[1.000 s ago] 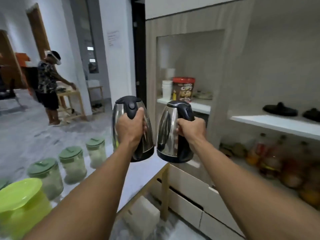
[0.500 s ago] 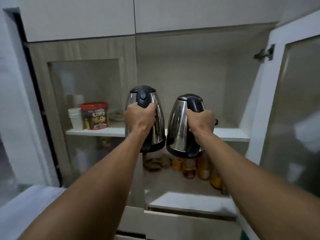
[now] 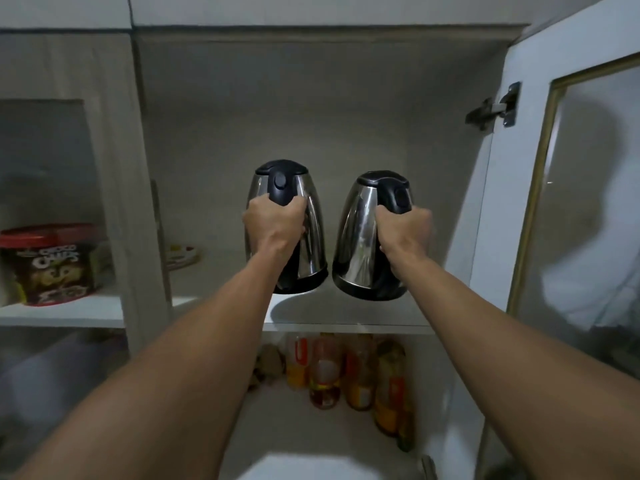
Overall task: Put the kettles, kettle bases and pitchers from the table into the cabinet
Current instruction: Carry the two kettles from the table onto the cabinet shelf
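Two steel kettles with black lids and handles are held side by side inside the open cabinet. My left hand (image 3: 273, 225) grips the black handle of the left kettle (image 3: 311, 237). My right hand (image 3: 405, 233) grips the handle of the right kettle (image 3: 360, 244), which tilts slightly left. Both kettle bottoms sit at or just above the white middle shelf (image 3: 346, 317); I cannot tell if they touch it. The two kettles are nearly touching each other.
The glass-paned cabinet door (image 3: 571, 202) stands open at the right. Several bottles (image 3: 346, 372) crowd the lower shelf. In the left compartment are a red-lidded cereal tub (image 3: 52, 265) and a small plate (image 3: 181, 254) behind the divider (image 3: 138, 202).
I have stepped closer to the cabinet and both hands have carried the kettles forward and up, from in front of the shelf edge to inside the compartment over the shelf.
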